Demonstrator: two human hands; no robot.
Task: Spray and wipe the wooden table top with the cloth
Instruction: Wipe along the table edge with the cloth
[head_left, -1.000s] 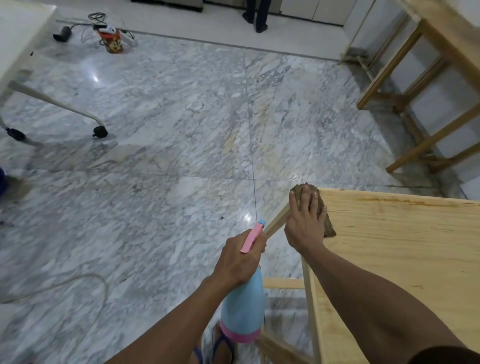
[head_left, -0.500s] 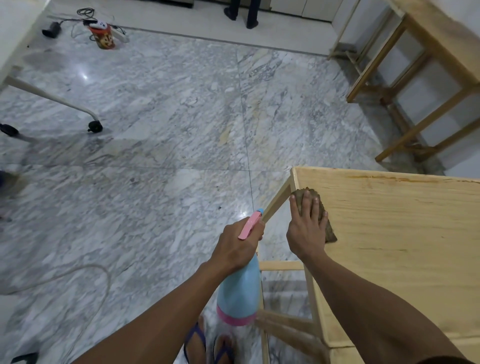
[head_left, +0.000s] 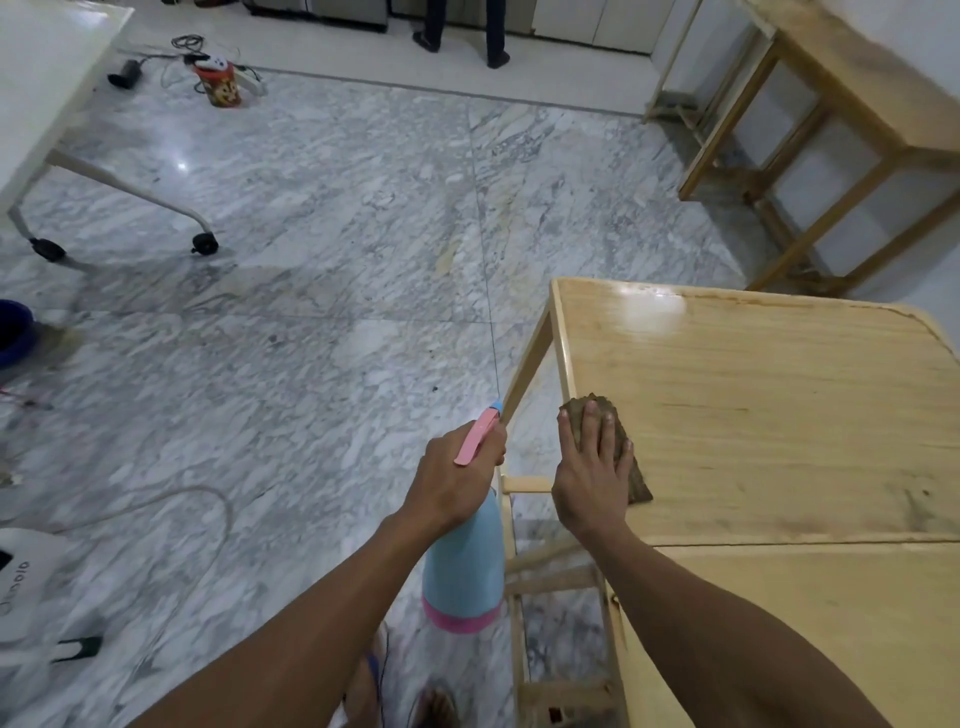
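The wooden table top (head_left: 753, 415) fills the right half of the view, with a glossy patch near its far left corner. My right hand (head_left: 589, 473) lies flat, palm down, on a brown cloth (head_left: 631, 467) at the table's left edge; most of the cloth is hidden under the hand. My left hand (head_left: 452, 483) grips a light blue spray bottle (head_left: 465, 566) with a pink trigger and pink base band. The bottle hangs beside the table, over the floor.
Grey marble floor spreads to the left. A white wheeled table (head_left: 52, 104) stands far left, a second wooden table (head_left: 857, 93) far right. A cable (head_left: 171, 499) and a white device (head_left: 26, 587) lie at lower left. A person's legs (head_left: 462, 26) stand at the back.
My right hand has slid the cloth from the far left corner back toward me along the table's left edge. The left hand keeps hold of the spray bottle.
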